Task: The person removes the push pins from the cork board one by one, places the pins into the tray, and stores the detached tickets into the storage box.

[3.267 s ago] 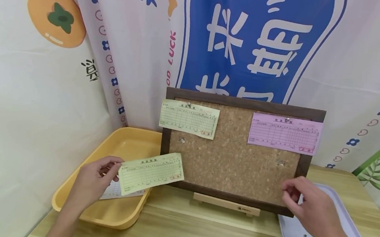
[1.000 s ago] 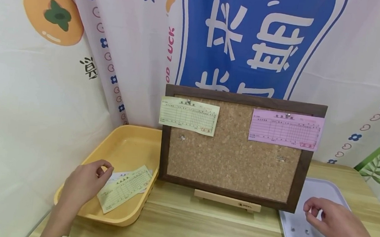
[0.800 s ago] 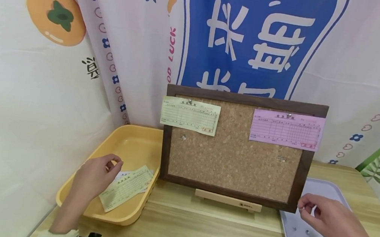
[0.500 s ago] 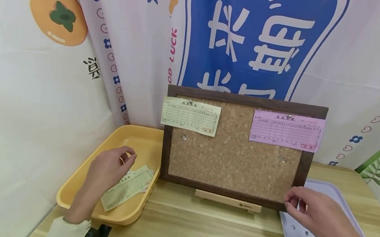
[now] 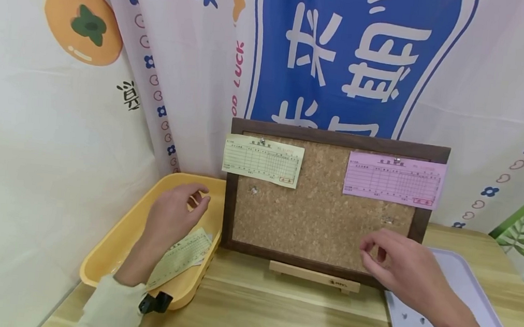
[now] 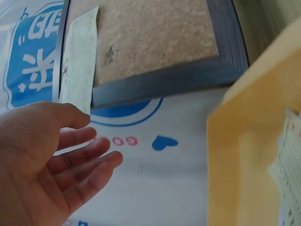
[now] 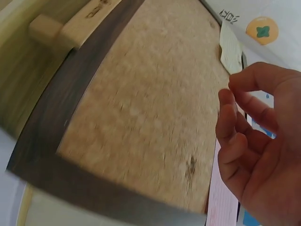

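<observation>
My left hand [image 5: 174, 213] hovers above the yellow tray [image 5: 94, 268], left of the corkboard [image 5: 318, 220]; the left wrist view shows its fingers loosely bent with nothing between them. Inside that tray lies a loose green receipt slip [image 5: 188, 253], partly hidden by my arm, over paler paper. My right hand [image 5: 398, 258] is in front of the board's lower right part, thumb and forefinger tips close together, nothing visible between them. Pinned at the board's upper left is a green slip [image 5: 262, 161]; a pink slip [image 5: 393, 180] is pinned at the upper right.
Clear pushpins [image 5: 254, 190] stick in the cork below the slips. A wooden stand [image 5: 313, 277] props the board up on the table. At the right, a pale lilac tray [image 5: 462, 285] holds two pins [image 5: 422, 320]. A printed curtain [image 5: 204, 75] hangs behind.
The green slip my left hand held now lies in the yellow tray. Another pin shows on the lilac tray. My left hand has risen rightward; the right has come leftward over the board.
</observation>
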